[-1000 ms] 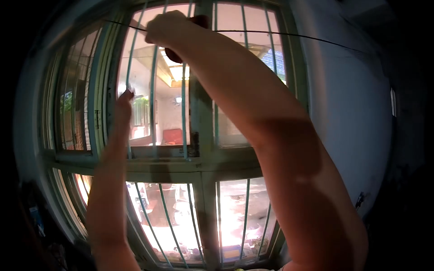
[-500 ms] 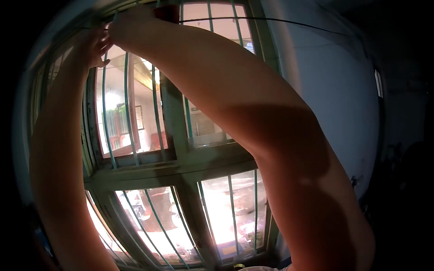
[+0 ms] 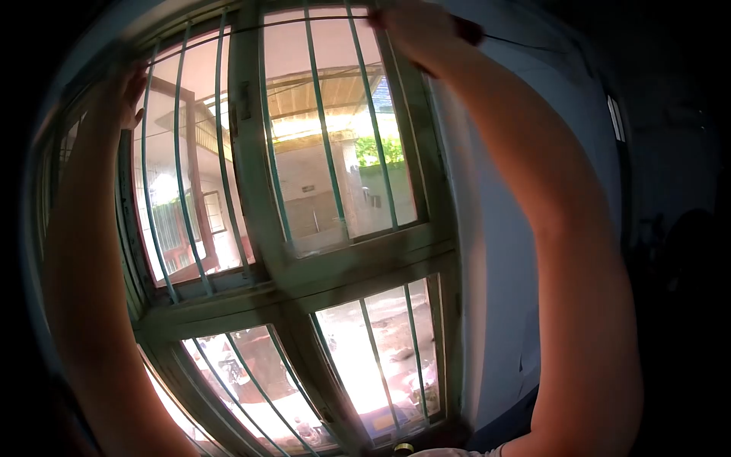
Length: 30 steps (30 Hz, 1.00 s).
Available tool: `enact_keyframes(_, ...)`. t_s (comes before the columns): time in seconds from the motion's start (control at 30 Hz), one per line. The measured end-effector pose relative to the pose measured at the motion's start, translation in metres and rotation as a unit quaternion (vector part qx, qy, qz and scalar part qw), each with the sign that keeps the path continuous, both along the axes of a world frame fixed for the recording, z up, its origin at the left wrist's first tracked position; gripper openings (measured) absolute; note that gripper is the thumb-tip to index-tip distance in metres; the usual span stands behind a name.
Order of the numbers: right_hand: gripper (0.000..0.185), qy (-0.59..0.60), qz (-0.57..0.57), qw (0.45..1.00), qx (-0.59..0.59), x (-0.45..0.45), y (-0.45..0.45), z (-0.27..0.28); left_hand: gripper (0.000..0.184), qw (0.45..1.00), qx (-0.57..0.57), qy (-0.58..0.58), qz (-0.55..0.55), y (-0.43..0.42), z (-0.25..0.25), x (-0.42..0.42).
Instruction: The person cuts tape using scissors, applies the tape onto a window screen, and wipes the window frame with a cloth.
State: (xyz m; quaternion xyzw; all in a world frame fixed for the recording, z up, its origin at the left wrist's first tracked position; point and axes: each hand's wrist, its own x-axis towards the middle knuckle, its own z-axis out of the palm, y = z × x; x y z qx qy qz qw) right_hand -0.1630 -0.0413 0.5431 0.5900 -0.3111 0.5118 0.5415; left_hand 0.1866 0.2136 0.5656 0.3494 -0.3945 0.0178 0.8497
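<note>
High in the head view, my right hand [image 3: 422, 34] is closed round a dark red object [image 3: 470, 30] whose ends stick out on both sides of the fist. Its exact kind is hard to make out. A thin dark cord [image 3: 304, 20] runs across the top of the window and meets this hand, then continues to its right. My left hand [image 3: 133, 99] is raised at the upper left, by the cord's left end. Its thumb stands apart from the fingers, which are partly in shadow; contact with the cord is unclear.
A green-framed window [image 3: 346, 263] with upright bars [image 3: 324, 114] fills the middle. One casement [image 3: 196, 175] stands swung outward beyond the bars. A pale wall [image 3: 499, 228] rises on the right, and a yellowish ring-shaped thing [image 3: 403, 448] shows at the bottom edge.
My right hand has moved far to the right along the cord with the dark red object, away from my left hand. The left hand stays near the upper left; the view has shifted slightly.
</note>
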Motion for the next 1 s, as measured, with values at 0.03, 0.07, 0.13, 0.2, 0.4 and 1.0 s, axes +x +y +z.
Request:
enact_keyframes(0.03, 0.024, -0.023, -0.011, 1.0, 0.007, -0.027, 0.0, -0.011, 0.009, 1.0, -0.003, -0.001, -0.004, -0.003, 0.001, 0.004)
enact_keyframes(0.07, 0.029, -0.098, -0.051, 0.993, 0.039, -0.048, -0.029, 0.002, 0.009, 1.0, -0.006, -0.002, -0.009, -0.006, 0.004, 0.008)
enact_keyframes(0.13, 0.021, -0.142, -0.086, 0.985, 0.043, -0.093, -0.041, -0.014, 0.01, 1.0, -0.017, 0.008, -0.013, -0.01, 0.007, 0.012)
enact_keyframes(0.2, 0.021, -0.219, -0.082, 0.969, 0.085, -0.128, -0.053, -0.028, 0.01, 0.999, -0.034, 0.031, -0.013, -0.013, 0.01, 0.014)
enact_keyframes(0.4, 0.027, -0.223, -0.228, 0.9, 0.297, -0.217, -0.096, -0.087, 0.019, 0.989, -0.024, -0.144, -0.007, -0.017, 0.036, 0.101)
enact_keyframes(1.0, 0.017, -0.076, -0.053, 0.965, 0.245, -0.164, -0.106, -0.22, 0.032, 0.956, -0.009, -0.251, 0.154, 0.01, -0.068, 0.061)
